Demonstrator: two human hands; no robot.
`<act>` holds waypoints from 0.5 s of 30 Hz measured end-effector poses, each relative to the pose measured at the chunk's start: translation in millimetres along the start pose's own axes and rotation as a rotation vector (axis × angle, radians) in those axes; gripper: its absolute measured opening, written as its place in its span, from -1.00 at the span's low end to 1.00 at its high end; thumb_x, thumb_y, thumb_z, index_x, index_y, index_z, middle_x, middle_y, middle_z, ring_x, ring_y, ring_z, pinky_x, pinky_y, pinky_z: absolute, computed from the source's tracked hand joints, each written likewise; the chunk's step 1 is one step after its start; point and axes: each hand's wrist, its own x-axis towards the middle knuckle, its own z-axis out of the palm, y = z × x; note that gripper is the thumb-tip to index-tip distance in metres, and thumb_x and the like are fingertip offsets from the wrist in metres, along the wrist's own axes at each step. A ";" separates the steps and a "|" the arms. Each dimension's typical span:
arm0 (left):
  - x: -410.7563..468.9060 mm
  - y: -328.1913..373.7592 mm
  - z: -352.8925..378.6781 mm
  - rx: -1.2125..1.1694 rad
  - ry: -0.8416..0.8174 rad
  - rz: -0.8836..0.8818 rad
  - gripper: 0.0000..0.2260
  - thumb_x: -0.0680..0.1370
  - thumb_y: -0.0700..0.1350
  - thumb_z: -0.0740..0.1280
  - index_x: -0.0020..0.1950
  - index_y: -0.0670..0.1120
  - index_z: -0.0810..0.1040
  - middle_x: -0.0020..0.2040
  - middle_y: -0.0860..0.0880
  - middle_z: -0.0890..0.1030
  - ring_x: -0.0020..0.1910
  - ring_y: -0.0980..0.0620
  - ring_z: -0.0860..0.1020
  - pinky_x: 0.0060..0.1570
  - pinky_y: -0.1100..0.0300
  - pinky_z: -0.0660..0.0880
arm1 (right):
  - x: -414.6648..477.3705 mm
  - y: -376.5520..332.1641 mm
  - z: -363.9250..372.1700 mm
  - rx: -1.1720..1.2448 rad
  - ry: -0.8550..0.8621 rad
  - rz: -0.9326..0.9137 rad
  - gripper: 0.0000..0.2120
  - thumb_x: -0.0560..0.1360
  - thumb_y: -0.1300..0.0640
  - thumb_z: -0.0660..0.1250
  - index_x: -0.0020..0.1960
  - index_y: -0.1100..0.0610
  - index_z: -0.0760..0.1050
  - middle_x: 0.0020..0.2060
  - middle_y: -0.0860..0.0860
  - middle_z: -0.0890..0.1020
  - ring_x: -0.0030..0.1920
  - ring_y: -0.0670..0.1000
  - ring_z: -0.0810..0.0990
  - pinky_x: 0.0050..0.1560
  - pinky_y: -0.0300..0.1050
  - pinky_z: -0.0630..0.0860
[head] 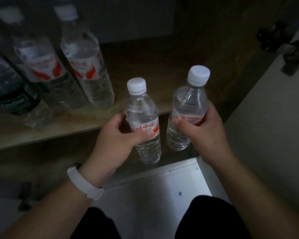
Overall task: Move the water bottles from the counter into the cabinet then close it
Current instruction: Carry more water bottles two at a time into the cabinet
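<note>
- Your dark-clad knees (212, 219) are showing nearest you, below both hands, over a white surface (154, 187).
- You are wearing a white wristband (85, 184) just behind your left hand.
- Your left hand (114, 140) is gripping a water bottle at its red-and-white label, with the thumb lying across the front and the fingers curling round the far side.
- This left bottle (142, 118) is being held upright with its white cap on top. Its base is hanging in the air in front of the shelf edge.
- Your right hand (205, 133) is wrapping round a second bottle at its label, with the thumb in front.
- This right bottle (188, 107) is also being held upright and a little higher. It is near the left bottle but not touching it.
- The cabinet shelf (59, 125) is lying just beyond your left hand and stretching away to its left. Neither held bottle is resting on it.
- Further beyond and left of your left hand, two red-labelled bottles (86, 66) are standing side by side on the shelf.
- A green-labelled bottle (16, 99) is standing left of those two, nearer the front edge. The shapes behind it are too blurred to tell.
- Right of your right hand, the pale cabinet door (269, 121) is standing open, with a dark hinge (293, 56) beyond it.
</note>
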 end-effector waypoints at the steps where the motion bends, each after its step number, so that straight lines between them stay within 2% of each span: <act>1: 3.8 6.6 0.4 -0.013 0.000 0.024 -0.39 0.13 0.05 0.60 0.17 0.14 0.61 0.04 0.16 0.72 0.04 0.15 0.68 0.11 0.04 0.58 | 3.7 -4.0 -2.2 0.009 0.002 -0.015 -0.40 0.33 0.06 0.54 0.31 -0.12 0.41 0.07 -0.18 0.62 0.03 -0.25 0.62 -0.05 -0.30 0.54; 4: 17.1 26.9 1.5 -0.033 -0.005 0.086 -0.38 0.09 0.07 0.59 0.15 0.13 0.63 0.05 0.12 0.73 0.04 0.10 0.69 0.13 -0.02 0.59 | 15.0 -18.7 -7.8 0.048 0.000 -0.047 -0.44 0.33 0.04 0.52 0.28 -0.15 0.42 0.06 -0.21 0.63 0.03 -0.24 0.62 -0.07 -0.29 0.56; 8: 38.0 55.5 6.0 -0.033 -0.026 0.160 -0.46 0.15 0.08 0.60 0.12 0.19 0.64 0.06 0.12 0.72 0.05 0.07 0.69 0.11 -0.09 0.61 | 32.2 -34.1 -13.4 0.088 0.015 -0.087 -0.46 0.33 0.05 0.52 0.26 -0.15 0.45 0.06 -0.17 0.64 0.03 -0.19 0.64 0.03 -0.13 0.57; 12: 57.3 75.5 15.1 0.023 -0.013 0.226 -0.52 0.28 0.02 0.60 0.17 0.18 0.62 0.02 0.21 0.71 -0.02 0.20 0.68 0.06 0.04 0.61 | 50.5 -45.7 -15.9 0.118 0.060 -0.135 -0.46 0.29 0.05 0.52 0.24 -0.12 0.47 0.03 -0.15 0.66 0.02 -0.18 0.65 0.01 -0.14 0.56; 15: 69.0 82.1 19.7 0.051 -0.010 0.244 -0.50 0.26 0.03 0.61 0.17 0.21 0.61 0.04 0.22 0.71 0.02 0.19 0.68 0.10 0.05 0.59 | 64.0 -50.5 -18.7 0.114 0.067 -0.149 -0.49 0.32 0.06 0.52 0.23 -0.13 0.48 0.01 -0.17 0.67 -0.01 -0.20 0.65 -0.07 -0.21 0.54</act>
